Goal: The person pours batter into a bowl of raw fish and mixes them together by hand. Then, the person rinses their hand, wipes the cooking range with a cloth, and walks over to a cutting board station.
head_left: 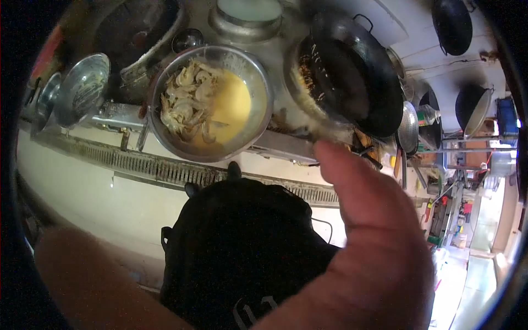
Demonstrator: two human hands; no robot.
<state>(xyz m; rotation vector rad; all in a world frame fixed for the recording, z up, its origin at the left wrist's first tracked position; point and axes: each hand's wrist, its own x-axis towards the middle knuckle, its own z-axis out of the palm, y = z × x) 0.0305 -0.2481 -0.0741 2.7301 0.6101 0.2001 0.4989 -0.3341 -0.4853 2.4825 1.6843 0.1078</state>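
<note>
A steel bowl (263, 118) holds peeled-looking grey shrimp (187, 102) on its left side and yellow liquid, like beaten egg (234, 104), on its right. My right hand (374, 236) is large and close to the camera at the lower right, one finger or thumb stretched up past the bowl's right side. Blurred at the lower left is my left hand (93, 275), with only part of a finger or thumb showing. Neither hand touches the bowl. What lies between the fingers of each hand is out of view.
A black wok (379, 71) sits at the upper right of the stove. Beside it is a burner ring (308, 99). Another dark wok (135, 33) and steel bowls (82, 88) are at the left. A drain grate (165, 168) runs below; woks (452, 25) hang on the wall.
</note>
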